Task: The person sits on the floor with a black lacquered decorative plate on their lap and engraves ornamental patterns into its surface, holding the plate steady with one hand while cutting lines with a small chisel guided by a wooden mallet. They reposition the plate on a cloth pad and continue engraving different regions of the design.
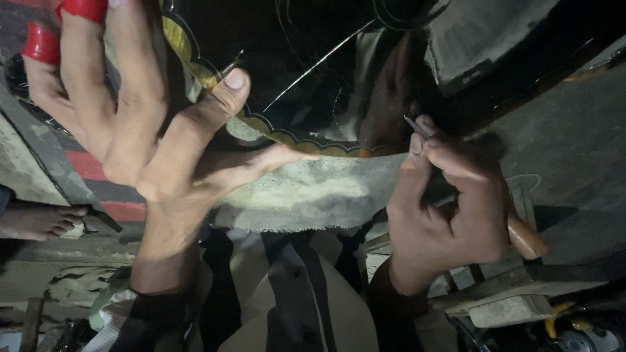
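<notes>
Needle tool (417, 128), wooden handle (525, 238): long axis runs 5 to 11 o'clock, tip at 11, touching the black cloth (306, 58). Right hand (450, 208) fingers closed around it, shaft pinched at thumb and forefinger. Left hand (130, 124) fingers spread, pressing the gold scalloped border (287, 137). Dim room; a bare foot (39, 221) at 9.

Left hand (140, 130) spread on black cloth (306, 58), right hand (450, 202) gripping wooden-handled awl (525, 238)

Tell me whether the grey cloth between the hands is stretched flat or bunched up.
Stretched flat. The grey cloth spans smoothly from the left hand to the right hand, its frayed lower edge running nearly straight.
</notes>
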`<act>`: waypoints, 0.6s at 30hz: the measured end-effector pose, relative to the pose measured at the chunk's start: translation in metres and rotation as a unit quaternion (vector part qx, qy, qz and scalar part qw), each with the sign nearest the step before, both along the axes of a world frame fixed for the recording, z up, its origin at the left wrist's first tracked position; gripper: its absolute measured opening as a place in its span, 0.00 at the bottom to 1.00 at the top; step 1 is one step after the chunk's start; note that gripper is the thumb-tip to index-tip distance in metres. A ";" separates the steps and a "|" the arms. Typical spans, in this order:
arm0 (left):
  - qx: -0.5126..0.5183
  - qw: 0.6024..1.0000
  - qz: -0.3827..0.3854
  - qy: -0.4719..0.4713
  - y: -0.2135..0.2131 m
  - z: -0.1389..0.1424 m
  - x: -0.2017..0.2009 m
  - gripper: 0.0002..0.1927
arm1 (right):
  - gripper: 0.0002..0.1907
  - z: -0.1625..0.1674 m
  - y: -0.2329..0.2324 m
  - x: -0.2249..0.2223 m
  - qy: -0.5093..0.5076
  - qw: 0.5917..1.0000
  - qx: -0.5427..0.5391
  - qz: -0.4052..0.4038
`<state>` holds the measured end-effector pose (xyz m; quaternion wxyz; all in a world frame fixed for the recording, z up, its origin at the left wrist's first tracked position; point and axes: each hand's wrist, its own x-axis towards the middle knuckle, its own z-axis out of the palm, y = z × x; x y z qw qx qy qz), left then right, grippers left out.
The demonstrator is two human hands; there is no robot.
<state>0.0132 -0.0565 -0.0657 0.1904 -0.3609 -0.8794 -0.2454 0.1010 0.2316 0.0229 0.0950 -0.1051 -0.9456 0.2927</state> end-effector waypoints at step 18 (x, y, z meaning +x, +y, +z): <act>0.026 0.999 -0.005 0.022 0.003 -0.002 -0.003 0.32 | 0.06 0.001 -0.010 0.006 -0.003 1.000 -0.023 0.011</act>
